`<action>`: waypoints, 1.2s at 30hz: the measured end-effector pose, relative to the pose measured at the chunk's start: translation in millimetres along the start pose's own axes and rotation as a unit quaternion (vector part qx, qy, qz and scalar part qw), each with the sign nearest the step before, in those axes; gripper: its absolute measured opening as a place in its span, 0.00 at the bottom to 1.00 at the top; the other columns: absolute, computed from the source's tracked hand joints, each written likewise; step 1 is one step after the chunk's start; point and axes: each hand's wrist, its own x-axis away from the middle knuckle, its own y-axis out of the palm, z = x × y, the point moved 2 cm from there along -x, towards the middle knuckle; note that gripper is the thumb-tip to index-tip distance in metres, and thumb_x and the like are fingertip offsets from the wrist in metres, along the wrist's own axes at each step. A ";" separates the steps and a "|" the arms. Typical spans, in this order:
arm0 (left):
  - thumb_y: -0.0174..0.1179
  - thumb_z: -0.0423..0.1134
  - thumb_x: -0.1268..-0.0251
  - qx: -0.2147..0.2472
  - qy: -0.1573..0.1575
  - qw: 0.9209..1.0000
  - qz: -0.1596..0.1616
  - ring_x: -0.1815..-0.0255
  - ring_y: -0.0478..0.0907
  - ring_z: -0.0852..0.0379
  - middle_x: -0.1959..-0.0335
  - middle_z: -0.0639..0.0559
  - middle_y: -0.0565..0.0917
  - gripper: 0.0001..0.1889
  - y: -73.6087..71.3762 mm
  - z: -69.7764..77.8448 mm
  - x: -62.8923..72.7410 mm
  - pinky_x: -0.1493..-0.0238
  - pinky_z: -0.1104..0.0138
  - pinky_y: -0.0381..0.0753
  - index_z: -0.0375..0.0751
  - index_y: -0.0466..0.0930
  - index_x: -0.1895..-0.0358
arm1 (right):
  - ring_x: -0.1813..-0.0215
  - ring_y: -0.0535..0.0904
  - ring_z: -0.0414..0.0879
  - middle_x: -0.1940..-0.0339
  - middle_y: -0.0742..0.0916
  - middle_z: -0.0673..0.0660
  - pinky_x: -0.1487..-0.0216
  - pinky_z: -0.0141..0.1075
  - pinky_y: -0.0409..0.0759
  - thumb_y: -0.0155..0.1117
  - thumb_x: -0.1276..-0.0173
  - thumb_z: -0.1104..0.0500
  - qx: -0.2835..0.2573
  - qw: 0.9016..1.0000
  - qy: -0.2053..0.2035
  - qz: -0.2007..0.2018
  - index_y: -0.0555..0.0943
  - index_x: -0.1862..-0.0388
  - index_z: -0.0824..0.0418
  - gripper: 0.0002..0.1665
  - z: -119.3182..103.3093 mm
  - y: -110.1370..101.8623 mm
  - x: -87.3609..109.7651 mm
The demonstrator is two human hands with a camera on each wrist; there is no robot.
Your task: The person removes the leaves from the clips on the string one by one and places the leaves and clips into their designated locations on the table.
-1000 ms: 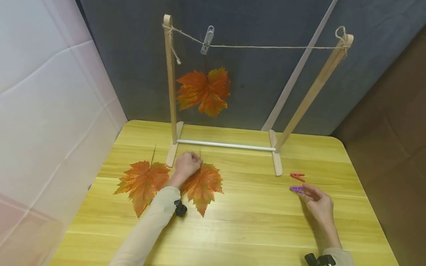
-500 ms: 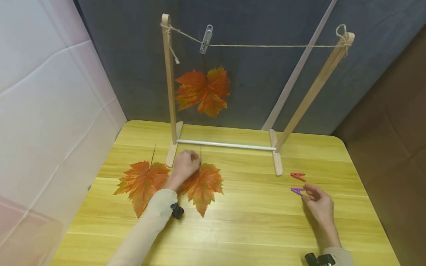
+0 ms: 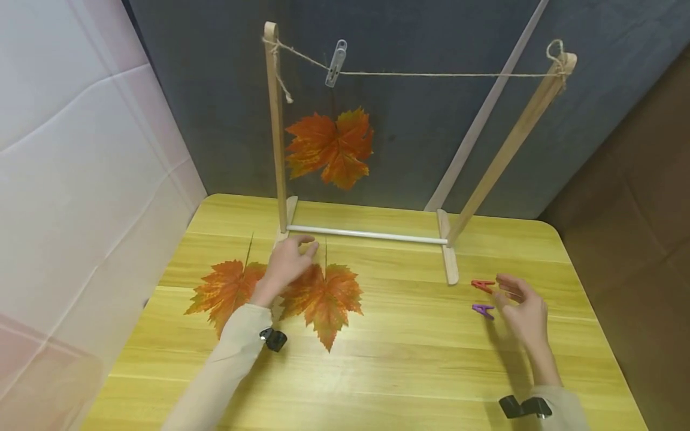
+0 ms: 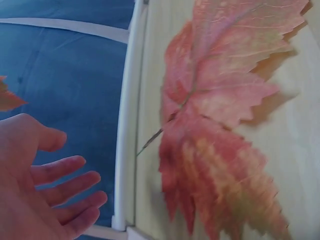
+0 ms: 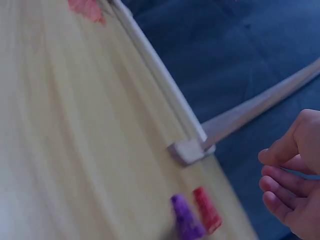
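My left hand (image 3: 290, 261) hovers with relaxed, parted fingers beside the stem of an orange maple leaf (image 3: 329, 296) lying on the table. In the left wrist view those fingers hold nothing, and the leaf (image 4: 220, 125) lies to their right. Another maple leaf (image 3: 226, 290) lies farther left, partly covered by my left forearm. My right hand (image 3: 524, 308) is by a red clothespin (image 3: 481, 286), fingers loosely bent, with nothing held in the right wrist view. Just in front of the red one lies a purple clothespin (image 3: 482, 310); both clothespins are on the tabletop.
A wooden frame with a left post (image 3: 276, 131), a right post (image 3: 509, 149) and a white bottom bar (image 3: 366, 234) stands at the back. Twine (image 3: 420, 75) spans its posts. A clear clothespin (image 3: 336, 63) on the twine holds a hanging maple leaf (image 3: 331, 149).
My left hand has drawn back leftward from the middle leaf's stem, its fingers spreading. My right hand has left the purple clothespin and moved up beside the red one.
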 end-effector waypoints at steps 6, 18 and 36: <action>0.52 0.46 0.21 0.042 0.002 0.999 0.000 0.34 0.75 0.34 0.33 0.34 0.77 0.23 -18.1 -1.4 3.3 0.34 0.42 0.74 0.35 0.75 0.33 | 0.54 0.78 0.22 0.47 0.88 0.67 0.49 0.18 0.75 0.66 0.34 0.70 -0.008 0.999 -0.046 0.009 0.83 0.43 0.67 0.19 -32.6 -1.4 -13.1; 0.53 0.46 0.22 0.088 0.030 0.995 0.029 0.33 0.74 0.36 0.35 0.35 0.79 0.23 -58.0 17.1 3.0 0.33 0.44 0.74 0.35 0.74 0.33 | 0.53 0.79 0.28 0.50 0.89 0.61 0.48 0.18 0.72 0.67 0.32 0.67 -0.013 0.983 -0.182 0.011 0.84 0.44 0.64 0.18 -120.0 -6.5 -38.0; 0.57 0.41 0.25 0.103 0.120 0.975 0.157 0.40 0.81 0.40 0.42 0.37 0.84 0.20 -103.6 69.8 -4.3 0.35 0.49 0.76 0.33 0.75 0.37 | 0.52 0.86 0.52 0.49 0.89 0.60 0.51 0.20 0.72 0.63 0.30 0.64 -0.008 0.960 -0.280 -0.020 0.83 0.45 0.65 0.16 -237.1 0.8 -68.7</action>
